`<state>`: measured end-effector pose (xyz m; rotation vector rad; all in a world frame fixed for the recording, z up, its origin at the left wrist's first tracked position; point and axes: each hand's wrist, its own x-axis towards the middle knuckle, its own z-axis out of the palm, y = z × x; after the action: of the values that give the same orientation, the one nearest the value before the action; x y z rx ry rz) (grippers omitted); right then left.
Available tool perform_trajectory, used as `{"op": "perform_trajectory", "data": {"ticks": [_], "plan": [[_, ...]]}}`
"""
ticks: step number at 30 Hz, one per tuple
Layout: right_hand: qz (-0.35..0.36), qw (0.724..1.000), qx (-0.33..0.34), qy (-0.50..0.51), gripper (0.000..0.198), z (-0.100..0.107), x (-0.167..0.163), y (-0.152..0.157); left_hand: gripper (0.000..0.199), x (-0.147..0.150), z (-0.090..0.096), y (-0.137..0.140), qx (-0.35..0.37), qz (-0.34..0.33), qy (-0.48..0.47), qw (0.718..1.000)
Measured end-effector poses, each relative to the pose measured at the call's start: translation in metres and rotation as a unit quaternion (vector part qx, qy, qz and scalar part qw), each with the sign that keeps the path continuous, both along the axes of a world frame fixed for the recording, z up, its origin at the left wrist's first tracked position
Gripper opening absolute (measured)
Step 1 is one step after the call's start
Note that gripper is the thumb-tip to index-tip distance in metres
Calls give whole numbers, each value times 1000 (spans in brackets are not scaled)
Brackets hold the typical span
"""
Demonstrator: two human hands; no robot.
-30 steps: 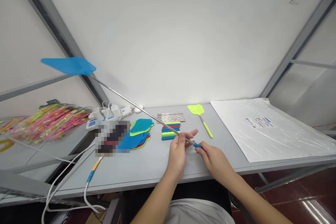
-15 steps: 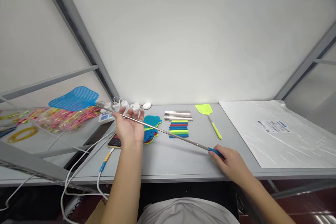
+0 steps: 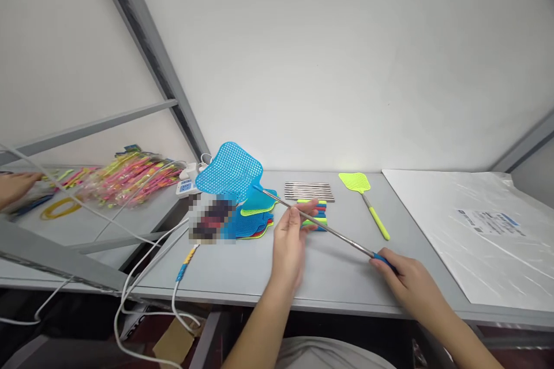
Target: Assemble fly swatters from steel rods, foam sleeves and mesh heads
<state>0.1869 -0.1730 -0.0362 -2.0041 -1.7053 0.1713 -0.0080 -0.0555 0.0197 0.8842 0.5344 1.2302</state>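
Observation:
A blue fly swatter (image 3: 234, 168) with a metal shaft is held slantwise above the table, its mesh head up to the left. My right hand (image 3: 409, 277) is closed round its blue handle, mostly hiding it. My left hand (image 3: 289, 242) pinches the middle of the shaft with the thumb, its other fingers reaching out behind. Below the swatter head lies a pile of blue, green and red swatter heads (image 3: 253, 223). Behind my left hand are a row of metal rods (image 3: 309, 191) and a stack of coloured handles (image 3: 321, 222), partly covered.
A yellow-green fly swatter (image 3: 375, 216) lies to the right, beside a wrapped white sheet (image 3: 450, 242). At left are a power strip (image 3: 186, 187), white cables (image 3: 130, 294), bagged colourful items (image 3: 134, 179) and another person's hand (image 3: 17, 187). A blurred patch covers part of the table.
The swatter's shaft has become shorter, its head now much nearer my right hand. My left hand has moved right along the shaft and turned from palm-up to pinching. Another person's hand has appeared at far left.

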Motion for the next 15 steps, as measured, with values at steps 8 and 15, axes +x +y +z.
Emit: {"op": "perform_trajectory", "data": {"ticks": [8, 15], "plan": [[25, 999, -31, -4, 37, -15, 7, 2, 30, -63, 25, 78, -39, 267, -161, 949], [-30, 999, -15, -21, 40, 10, -27, 28, 36, -3, -1, 40, -139, 182, -21, 973]]}}
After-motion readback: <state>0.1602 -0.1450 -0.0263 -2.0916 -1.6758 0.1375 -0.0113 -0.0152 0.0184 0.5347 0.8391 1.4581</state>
